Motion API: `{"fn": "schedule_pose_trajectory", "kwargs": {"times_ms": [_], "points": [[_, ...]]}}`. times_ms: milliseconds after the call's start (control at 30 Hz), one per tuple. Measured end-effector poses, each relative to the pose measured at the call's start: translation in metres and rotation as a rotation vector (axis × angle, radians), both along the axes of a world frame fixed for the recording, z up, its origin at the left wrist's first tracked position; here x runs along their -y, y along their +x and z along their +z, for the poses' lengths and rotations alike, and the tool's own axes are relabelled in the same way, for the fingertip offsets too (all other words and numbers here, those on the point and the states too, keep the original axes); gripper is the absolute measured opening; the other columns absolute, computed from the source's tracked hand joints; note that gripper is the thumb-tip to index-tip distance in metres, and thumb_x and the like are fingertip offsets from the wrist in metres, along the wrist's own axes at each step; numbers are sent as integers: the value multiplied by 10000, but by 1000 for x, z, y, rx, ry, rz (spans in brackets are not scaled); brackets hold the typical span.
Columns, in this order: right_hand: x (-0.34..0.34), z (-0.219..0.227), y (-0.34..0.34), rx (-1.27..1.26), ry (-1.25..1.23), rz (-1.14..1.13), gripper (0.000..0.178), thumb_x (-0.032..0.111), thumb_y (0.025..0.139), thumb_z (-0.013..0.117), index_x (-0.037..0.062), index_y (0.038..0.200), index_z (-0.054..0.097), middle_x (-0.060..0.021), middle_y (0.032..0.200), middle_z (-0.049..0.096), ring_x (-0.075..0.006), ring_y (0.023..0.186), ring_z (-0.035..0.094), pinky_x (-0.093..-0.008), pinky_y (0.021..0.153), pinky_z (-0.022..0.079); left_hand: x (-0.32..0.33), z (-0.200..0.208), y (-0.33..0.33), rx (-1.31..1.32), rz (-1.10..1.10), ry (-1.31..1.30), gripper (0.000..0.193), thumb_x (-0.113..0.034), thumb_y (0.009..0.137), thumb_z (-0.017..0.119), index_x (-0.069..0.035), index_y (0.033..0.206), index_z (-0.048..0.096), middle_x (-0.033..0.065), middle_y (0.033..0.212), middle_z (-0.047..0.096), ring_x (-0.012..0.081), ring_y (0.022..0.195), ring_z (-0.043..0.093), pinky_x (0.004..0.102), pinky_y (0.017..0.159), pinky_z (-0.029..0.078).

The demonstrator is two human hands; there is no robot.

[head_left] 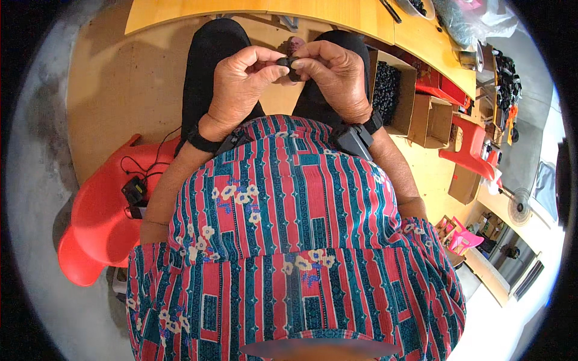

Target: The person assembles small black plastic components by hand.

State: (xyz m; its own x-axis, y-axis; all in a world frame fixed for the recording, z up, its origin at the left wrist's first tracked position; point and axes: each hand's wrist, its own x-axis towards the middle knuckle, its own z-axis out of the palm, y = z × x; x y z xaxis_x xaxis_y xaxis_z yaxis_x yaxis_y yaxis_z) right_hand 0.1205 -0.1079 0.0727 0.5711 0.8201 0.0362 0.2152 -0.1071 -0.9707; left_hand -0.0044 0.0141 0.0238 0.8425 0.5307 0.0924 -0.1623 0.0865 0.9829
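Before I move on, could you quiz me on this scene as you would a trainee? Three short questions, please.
1. True or false: the left hand is empty while the right hand pinches a black piece.
2. What colour is the chair at lower left? A) blue B) red C) green
3. Fill in: the box of black bits stands on the ____ side.

Key: 1 false; 2 B; 3 right.

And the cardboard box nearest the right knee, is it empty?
Not empty: the box holds many small black pieces; cannot tell if full.
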Motion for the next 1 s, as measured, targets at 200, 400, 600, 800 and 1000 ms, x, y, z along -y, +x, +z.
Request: {"fn": "schedule_pose_trajectory", "kwargs": {"times_ms": [200, 400, 600, 800, 1000], "points": [[-1, 16, 4, 319, -93, 75, 76, 29, 790, 674, -20, 838, 642, -37, 666, 618, -78, 591, 581, -213, 528, 478, -1, 4, -1, -43, 10, 122, 155, -16, 813, 667, -9, 967, 647, -15, 811, 620, 40, 728, 552, 176, 649, 466], [4, 2, 10, -82, -71, 73, 81, 47, 797, 689, -3, 845, 649, -29, 679, 624, -92, 596, 589, -215, 548, 492, 1, 3, -2, -36, -33, 100, 178, -21, 817, 662, -9, 995, 648, -11, 814, 623, 40, 738, 553, 183, 660, 469], [5, -16, 8, -562, 24, 80, 77, 52, 808, 680, 8, 851, 634, -39, 748, 632, -98, 629, 587, -241, 638, 526, 2, 4, -3, -40, -20, 86, 179, -27, 810, 670, -21, 989, 655, -6, 832, 613, 47, 754, 547, 185, 667, 462], [8, -23, 9, -896, -13, 172, 217, 176, 843, 661, 16, 981, 611, -16, 811, 620, -99, 676, 583, -315, 721, 553, -1, 0, -1, 67, 29, 231, 190, -44, 790, 688, -27, 978, 660, 9, 857, 577, 59, 757, 526, 182, 647, 426], [10, -22, 5, -999, -60, 173, 304, 296, 851, 650, 29, 995, 624, 8, 791, 601, -80, 675, 557, -324, 719, 542, -2, -2, 0, 95, 19, 231, 180, -40, 794, 686, -19, 971, 656, 8, 861, 562, 62, 763, 526, 180, 650, 424]]}}
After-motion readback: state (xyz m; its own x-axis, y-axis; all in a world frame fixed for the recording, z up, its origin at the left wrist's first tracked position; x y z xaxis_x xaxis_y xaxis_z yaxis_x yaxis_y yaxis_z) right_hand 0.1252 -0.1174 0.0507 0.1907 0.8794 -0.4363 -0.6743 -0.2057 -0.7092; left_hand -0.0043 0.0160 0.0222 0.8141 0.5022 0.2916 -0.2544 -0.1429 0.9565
